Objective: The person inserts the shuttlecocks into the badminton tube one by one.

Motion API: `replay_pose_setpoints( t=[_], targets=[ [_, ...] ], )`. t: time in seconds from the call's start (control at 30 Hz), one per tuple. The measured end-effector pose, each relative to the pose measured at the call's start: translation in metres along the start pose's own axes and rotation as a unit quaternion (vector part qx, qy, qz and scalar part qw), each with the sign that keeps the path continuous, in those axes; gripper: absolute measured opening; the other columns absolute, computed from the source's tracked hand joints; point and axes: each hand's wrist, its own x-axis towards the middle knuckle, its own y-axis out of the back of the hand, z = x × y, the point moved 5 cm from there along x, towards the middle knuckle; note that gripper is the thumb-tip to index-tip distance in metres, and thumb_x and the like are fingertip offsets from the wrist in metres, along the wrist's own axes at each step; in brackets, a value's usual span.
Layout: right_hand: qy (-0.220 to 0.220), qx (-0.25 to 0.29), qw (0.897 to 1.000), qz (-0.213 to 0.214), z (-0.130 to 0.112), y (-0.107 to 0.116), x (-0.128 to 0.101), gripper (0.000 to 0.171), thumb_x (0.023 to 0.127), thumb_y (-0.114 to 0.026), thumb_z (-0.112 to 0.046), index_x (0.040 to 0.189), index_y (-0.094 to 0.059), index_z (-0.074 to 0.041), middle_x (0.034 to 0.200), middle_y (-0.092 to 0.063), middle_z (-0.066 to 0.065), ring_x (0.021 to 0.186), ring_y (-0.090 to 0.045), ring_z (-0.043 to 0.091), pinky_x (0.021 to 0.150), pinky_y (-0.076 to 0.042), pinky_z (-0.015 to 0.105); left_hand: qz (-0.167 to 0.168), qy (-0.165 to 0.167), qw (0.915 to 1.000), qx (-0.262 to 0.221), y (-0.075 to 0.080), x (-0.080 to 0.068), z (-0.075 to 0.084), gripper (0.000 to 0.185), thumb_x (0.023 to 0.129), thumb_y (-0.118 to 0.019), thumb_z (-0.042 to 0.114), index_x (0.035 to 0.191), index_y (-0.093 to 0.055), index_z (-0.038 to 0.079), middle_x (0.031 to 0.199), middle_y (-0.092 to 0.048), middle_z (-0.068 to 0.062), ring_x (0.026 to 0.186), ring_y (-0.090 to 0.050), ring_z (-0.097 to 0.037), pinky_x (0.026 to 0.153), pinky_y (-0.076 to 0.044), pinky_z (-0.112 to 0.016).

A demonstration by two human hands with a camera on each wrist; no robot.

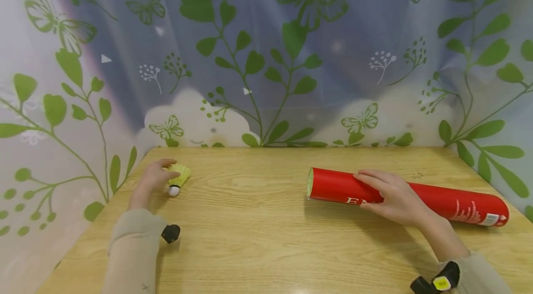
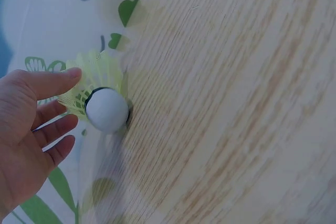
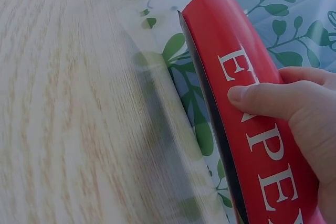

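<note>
Fingers of the right hand are curled over the red tube, thumb laid across its white lettering; the tube is gripped near its open left end and lies flat on the wooden table, running toward the right edge. Left hand fingers are held loosely spread, only slightly bent. The thumb tip is touching the yellow skirt of the shuttlecock; nothing is pinched. The shuttlecock is lying on its side near the table's far left corner, white cork facing the person. Farthest back, a leaf-and-butterfly curtain is hung behind the table.
</note>
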Motion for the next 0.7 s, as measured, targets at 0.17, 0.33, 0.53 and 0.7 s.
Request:
replay_pose_setpoints(
  t=[0.17, 0.33, 0.53, 0.7],
  targets=[
    [0.006, -0.002, 1.0, 0.005, 0.0008, 0.0006, 0.0002, 0.072, 0.058, -0.086, -0.016, 0.124, -0.058, -0.008, 0.119, -0.058, 0.012, 0.103, -0.056, 0.03, 0.08, -0.045, 0.049, 0.009, -0.002, 0.9999, 0.005, -0.0002, -0.0008, 0.0009, 0.05, 0.091, -0.059, 0.022, 0.13, -0.047, -0.006, 0.126, -0.044, -0.033, 0.113, -0.041, -0.048, 0.088, -0.039, -0.054],
    [0.004, -0.002, 1.0, 0.007, 0.0011, 0.0005, -0.0004, 0.073, 0.058, -0.086, -0.016, 0.124, -0.058, -0.008, 0.119, -0.058, 0.012, 0.103, -0.056, 0.031, 0.08, -0.044, 0.05, 0.014, 0.0, 0.9999, 0.004, -0.0011, 0.0006, -0.0009, 0.047, 0.091, -0.059, 0.024, 0.127, -0.05, -0.005, 0.124, -0.047, -0.031, 0.112, -0.043, -0.046, 0.088, -0.04, -0.052],
    [-0.002, -0.005, 1.0, 0.005, 0.0009, 0.0008, -0.0008, 0.073, 0.058, -0.086, -0.016, 0.124, -0.058, -0.008, 0.119, -0.058, 0.013, 0.104, -0.056, 0.031, 0.08, -0.044, 0.051, 0.027, -0.006, 0.9993, -0.024, -0.0005, 0.0001, -0.002, 0.04, 0.093, -0.055, 0.021, 0.12, -0.052, -0.009, 0.12, -0.049, -0.031, 0.109, -0.046, -0.043, 0.085, -0.041, -0.05],
    [-0.007, -0.004, 1.0, 0.005, 0.0008, 0.0013, -0.001, 0.072, 0.059, -0.086, -0.017, 0.124, -0.058, -0.008, 0.119, -0.058, 0.013, 0.104, -0.055, 0.032, 0.081, -0.043, 0.052, 0.032, -0.007, 0.9989, -0.035, 0.0019, -0.0022, -0.0044, 0.036, 0.094, -0.055, 0.022, 0.114, -0.056, -0.008, 0.117, -0.053, -0.028, 0.107, -0.048, -0.041, 0.083, -0.043, -0.048]
  ],
)
